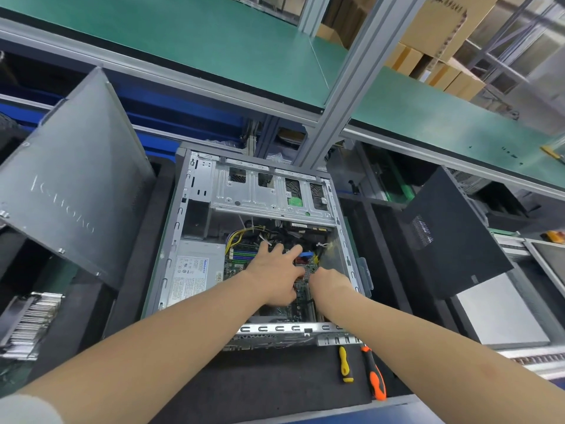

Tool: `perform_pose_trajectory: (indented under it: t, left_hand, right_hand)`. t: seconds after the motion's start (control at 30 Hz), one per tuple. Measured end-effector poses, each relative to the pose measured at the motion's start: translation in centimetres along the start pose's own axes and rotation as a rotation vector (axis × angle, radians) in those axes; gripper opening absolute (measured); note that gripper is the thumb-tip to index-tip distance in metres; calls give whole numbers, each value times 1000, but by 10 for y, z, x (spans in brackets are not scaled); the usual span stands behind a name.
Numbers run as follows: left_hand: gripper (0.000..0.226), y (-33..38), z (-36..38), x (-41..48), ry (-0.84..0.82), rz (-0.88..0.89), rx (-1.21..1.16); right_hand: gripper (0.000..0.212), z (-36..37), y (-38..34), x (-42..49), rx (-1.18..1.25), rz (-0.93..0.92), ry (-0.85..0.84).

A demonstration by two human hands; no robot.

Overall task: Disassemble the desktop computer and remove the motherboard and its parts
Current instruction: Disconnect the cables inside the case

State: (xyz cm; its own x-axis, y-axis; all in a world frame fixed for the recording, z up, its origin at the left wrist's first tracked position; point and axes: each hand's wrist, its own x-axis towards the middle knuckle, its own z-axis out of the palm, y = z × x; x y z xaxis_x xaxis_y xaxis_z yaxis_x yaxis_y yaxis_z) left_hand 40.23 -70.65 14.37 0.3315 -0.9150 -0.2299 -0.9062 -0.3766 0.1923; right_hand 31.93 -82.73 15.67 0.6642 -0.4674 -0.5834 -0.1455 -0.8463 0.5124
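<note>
Desktop computer [269,191], its side open, is lying flat on a dark mat on the counter [275,390] at the middle of the view, and both bare arms are being reached into it from six o'clock. The motherboard [241,258] is sitting inside the case, in its nearer half. The grey power supply [195,270] is just beside it at nine o'clock and yellow cables [237,237] are at its twelve o'clock edge. The left hand [272,270] is being held with its fingers straight and spread apart, resting over the board, its fingertips near a blue connector [305,255]. The right hand [328,281] is being kept at three o'clock of the left one. Its fingers are curled and appear clamped on a small green card [309,270] standing up between the two hands. A yellow screwdriver [345,364] and an orange screwdriver [374,376] are lying on the mat at five o'clock of the case. A grey side panel [76,179] is being propped at nine o'clock, a black panel [452,240] at three o'clock.
</note>
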Motion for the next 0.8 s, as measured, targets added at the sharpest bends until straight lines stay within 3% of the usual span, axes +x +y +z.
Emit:
perform_pose_trajectory:
  t: [0.13, 0.33, 0.5, 0.8]
  left_hand:
    - [61, 6, 6, 4, 22, -100, 119]
    - [71, 7, 8, 5, 94, -209, 181]
    - [80, 7, 8, 7, 101, -211, 169]
    - [78, -6, 9, 12, 49, -108, 15]
  right_hand:
    - [37, -7, 1, 4, -101, -83, -69]
    - [50, -21, 17, 20, -127, -152, 325]
    - [45, -23, 18, 42, -220, -101, 242]
    - [36, -25, 20, 58, -401, -167, 267]
